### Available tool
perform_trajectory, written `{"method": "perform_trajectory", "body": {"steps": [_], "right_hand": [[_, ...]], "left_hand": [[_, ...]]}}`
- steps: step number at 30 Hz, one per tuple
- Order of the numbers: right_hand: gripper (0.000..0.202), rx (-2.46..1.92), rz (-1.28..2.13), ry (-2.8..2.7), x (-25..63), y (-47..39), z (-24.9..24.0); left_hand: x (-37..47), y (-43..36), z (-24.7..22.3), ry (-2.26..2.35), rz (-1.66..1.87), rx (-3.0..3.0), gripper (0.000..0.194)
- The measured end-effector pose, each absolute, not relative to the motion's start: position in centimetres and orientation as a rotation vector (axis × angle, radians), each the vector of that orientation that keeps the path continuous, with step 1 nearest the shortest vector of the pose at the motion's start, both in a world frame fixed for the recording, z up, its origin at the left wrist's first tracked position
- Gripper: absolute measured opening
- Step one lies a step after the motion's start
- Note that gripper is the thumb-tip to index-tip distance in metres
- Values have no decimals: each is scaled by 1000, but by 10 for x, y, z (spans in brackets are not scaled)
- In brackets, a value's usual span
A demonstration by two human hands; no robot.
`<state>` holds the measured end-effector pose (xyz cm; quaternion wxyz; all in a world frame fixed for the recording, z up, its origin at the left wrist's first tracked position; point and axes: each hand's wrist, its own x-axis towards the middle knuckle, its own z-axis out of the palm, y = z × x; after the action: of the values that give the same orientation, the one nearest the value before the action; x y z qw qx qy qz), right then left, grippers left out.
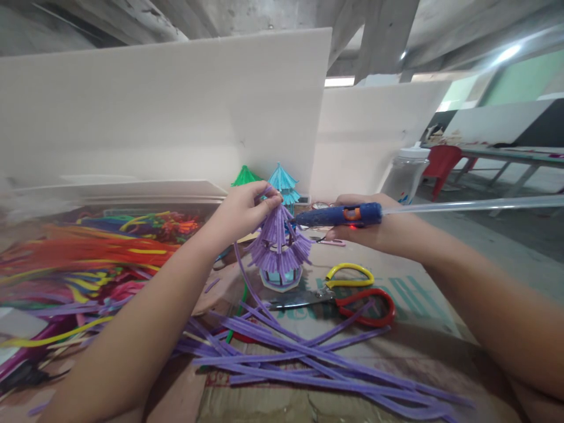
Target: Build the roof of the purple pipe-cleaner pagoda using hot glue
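Arms outstretched, left hand pinched on purple roof, right hand around glue gun

No wording can be read for certain. Large teal characters stand on the cardboard at right, partly covered; red print shows at its near left, too indistinct to decipher.

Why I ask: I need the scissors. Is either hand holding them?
No, the scissors lie on cardboard while the left hand touches the purple tower and the right hand holds a glue gun.
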<state>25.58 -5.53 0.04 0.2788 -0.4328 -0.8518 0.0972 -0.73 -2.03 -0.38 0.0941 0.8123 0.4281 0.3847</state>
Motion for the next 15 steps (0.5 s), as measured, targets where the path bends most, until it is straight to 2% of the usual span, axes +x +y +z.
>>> {"method": "perform_trajectory", "body": {"steps": [15], "right_hand": [[38, -1142, 235, -2284, 251, -56, -1]], "left_hand": [[-9, -17, -5, 1261, 1144, 2409, 25]]}}
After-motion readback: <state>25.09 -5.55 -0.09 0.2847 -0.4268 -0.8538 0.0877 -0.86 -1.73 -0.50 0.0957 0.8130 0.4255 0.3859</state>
